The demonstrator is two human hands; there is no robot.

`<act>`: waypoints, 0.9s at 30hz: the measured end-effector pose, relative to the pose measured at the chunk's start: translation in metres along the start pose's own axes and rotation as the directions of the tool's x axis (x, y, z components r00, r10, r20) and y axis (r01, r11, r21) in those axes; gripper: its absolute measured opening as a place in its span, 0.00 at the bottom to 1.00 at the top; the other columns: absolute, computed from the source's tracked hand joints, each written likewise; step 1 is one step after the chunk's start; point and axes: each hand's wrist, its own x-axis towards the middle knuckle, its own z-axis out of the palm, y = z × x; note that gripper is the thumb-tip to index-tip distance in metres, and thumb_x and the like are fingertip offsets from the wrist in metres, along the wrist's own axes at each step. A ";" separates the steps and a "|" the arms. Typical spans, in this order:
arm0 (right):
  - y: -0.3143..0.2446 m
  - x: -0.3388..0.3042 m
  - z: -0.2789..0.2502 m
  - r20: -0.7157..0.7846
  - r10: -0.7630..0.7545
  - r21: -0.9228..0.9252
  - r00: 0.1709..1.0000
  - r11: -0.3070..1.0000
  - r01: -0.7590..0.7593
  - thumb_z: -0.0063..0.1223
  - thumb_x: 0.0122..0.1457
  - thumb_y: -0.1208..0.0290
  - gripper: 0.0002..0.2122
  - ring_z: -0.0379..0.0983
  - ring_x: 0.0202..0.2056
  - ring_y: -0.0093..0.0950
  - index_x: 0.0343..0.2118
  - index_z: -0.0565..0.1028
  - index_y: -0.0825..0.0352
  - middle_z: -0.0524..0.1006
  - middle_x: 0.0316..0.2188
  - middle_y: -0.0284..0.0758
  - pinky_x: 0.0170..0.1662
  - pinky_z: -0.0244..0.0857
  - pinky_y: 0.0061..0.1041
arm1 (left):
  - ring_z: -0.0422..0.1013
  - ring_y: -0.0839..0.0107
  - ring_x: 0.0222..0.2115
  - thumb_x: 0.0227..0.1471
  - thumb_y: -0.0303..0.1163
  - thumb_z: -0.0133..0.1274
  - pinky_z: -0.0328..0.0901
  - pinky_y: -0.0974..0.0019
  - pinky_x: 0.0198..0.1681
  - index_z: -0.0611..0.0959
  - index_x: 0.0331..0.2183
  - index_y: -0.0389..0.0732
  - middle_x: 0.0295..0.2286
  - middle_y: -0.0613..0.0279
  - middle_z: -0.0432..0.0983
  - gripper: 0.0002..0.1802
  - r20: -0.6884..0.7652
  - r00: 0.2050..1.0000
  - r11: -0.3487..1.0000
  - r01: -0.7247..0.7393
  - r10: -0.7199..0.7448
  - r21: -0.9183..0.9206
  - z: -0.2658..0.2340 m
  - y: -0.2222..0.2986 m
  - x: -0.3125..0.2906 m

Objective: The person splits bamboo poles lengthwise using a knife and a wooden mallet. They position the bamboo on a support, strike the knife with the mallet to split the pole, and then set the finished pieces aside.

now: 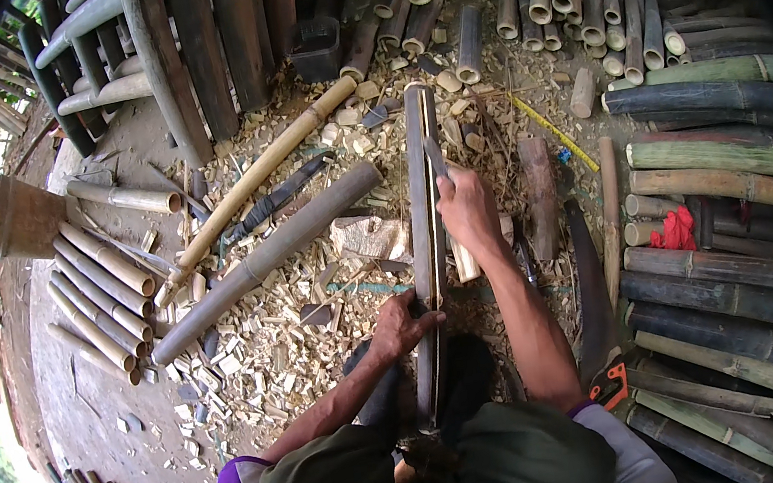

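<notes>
A long dark bamboo pole (420,208) stretches away from between my knees, with a pale-edged slot running along its length. My left hand (399,329) is wrapped round the pole's nearer part, thumb across the top. Further up, my right hand (470,212) is closed on a knife, its grey blade (436,156) lying against the pole's right edge. Most of the knife's handle is hidden in my fist. A pale wooden piece (465,261) shows just below that hand; whether it belongs to the knife I cannot tell.
Wood chips (309,314) cover the ground. A grey bamboo pole (273,260) and a yellowish one (254,185) lie left. Cut bamboo lengths (717,259) are stacked right, near an orange-handled saw (609,383). A yellow measuring tape (551,129) lies ahead; a wooden frame (164,76) stands far left.
</notes>
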 end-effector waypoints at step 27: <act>0.027 -0.158 -0.030 0.429 0.223 0.602 0.876 0.652 -0.461 0.39 0.68 0.73 0.15 0.75 0.20 0.26 0.54 0.68 0.73 0.77 0.24 0.39 0.23 0.70 0.25 | 0.78 0.46 0.42 0.42 0.43 0.71 0.71 0.50 0.46 0.79 0.47 0.31 0.39 0.38 0.80 0.35 -0.145 0.989 0.999 0.023 -0.018 0.033 0.022 0.001 0.003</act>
